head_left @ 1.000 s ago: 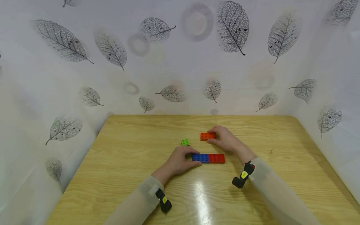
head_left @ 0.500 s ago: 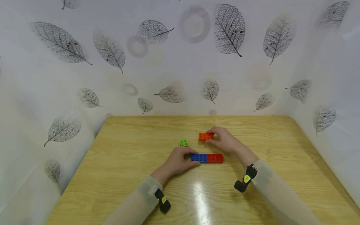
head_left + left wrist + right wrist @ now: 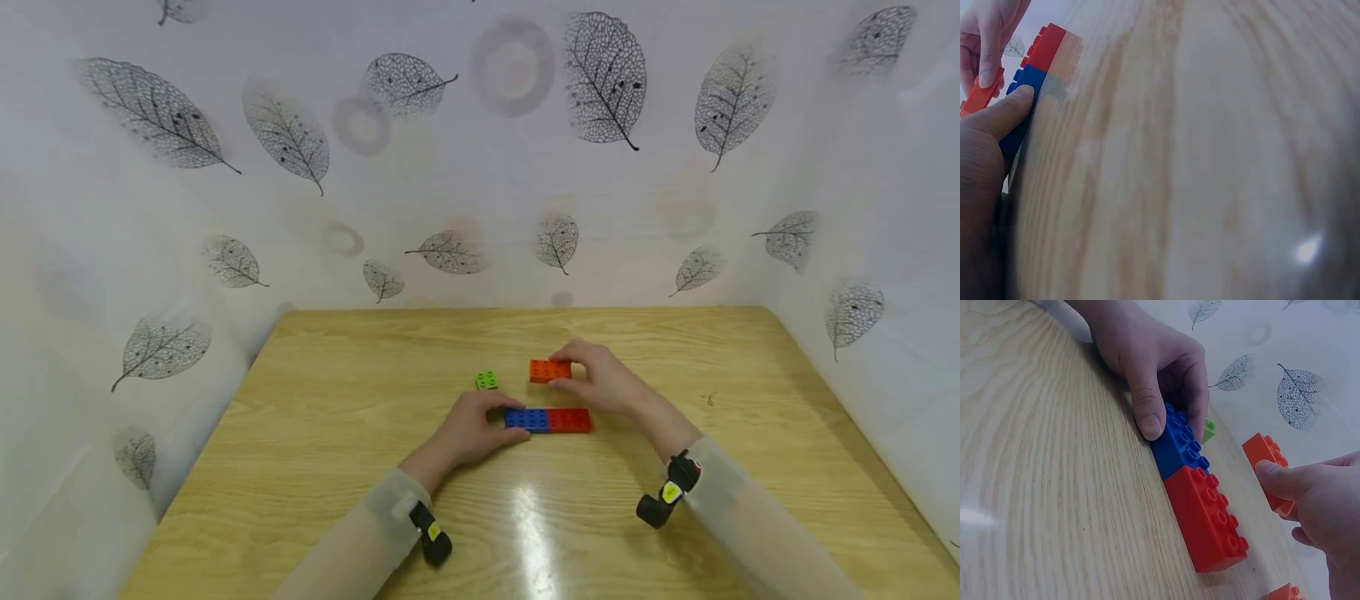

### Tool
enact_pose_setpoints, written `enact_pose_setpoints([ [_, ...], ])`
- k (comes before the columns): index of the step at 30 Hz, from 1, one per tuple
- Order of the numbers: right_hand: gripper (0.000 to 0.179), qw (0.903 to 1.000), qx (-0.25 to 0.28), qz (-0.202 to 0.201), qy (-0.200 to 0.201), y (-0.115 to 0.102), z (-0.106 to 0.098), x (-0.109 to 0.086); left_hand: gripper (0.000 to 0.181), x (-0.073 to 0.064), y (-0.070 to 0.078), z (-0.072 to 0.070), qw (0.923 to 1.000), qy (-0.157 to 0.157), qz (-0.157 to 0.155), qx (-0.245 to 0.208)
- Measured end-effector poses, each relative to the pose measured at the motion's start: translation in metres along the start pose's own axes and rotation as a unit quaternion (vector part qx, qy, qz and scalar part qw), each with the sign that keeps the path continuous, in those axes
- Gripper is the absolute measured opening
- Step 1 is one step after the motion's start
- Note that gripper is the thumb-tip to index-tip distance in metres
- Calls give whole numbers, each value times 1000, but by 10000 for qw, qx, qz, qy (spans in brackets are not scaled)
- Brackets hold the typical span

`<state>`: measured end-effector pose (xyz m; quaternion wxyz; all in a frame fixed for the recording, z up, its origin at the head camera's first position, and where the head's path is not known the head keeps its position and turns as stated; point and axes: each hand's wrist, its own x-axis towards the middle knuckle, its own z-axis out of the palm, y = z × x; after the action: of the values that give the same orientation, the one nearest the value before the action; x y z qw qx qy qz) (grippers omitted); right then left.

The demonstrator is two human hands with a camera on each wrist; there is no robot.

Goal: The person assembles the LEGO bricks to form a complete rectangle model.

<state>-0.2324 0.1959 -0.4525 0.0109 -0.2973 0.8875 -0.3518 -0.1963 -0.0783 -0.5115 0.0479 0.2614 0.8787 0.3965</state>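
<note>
My left hand [image 3: 467, 429] pinches the left end of a blue toy building brick [image 3: 531, 420], with the thumb on its near side. Up against the blue one, to its right, is a red brick [image 3: 570, 420]; both stand studs up in one line on the table. Beyond them my right hand [image 3: 602, 382] holds an orange brick [image 3: 543, 372] between thumb and fingers. In the right wrist view this orange brick [image 3: 1260, 453] looks raised off the table and is apart from the row. A small green brick [image 3: 487, 380] sits just behind my left hand.
At the bottom of the right wrist view part of another orange brick [image 3: 1284, 592] shows; I cannot make it out in the head view. The wooden table [image 3: 337, 375] meets a leaf-print cloth [image 3: 465, 167] at its back and sides.
The orange brick in my right hand has come slightly nearer to the blue and red row. My left hand keeps its hold on the blue brick. The head view has shifted a little.
</note>
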Motion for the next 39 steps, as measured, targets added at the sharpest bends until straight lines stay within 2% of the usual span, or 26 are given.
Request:
enact_pose_setpoints([
  [16,36,9998,73,-115,-177,-14,3,-17,41,-1,4,-1,10000,16,-55,-40],
  [30,31,9994,-8,-246,-230,-19,11,-29,41,-1,2,-1,9998,101,133,-57],
  [39,31,9992,46,-239,-332,-18,16,-35,43,-1,3,-2,10000,27,-40,-65],
])
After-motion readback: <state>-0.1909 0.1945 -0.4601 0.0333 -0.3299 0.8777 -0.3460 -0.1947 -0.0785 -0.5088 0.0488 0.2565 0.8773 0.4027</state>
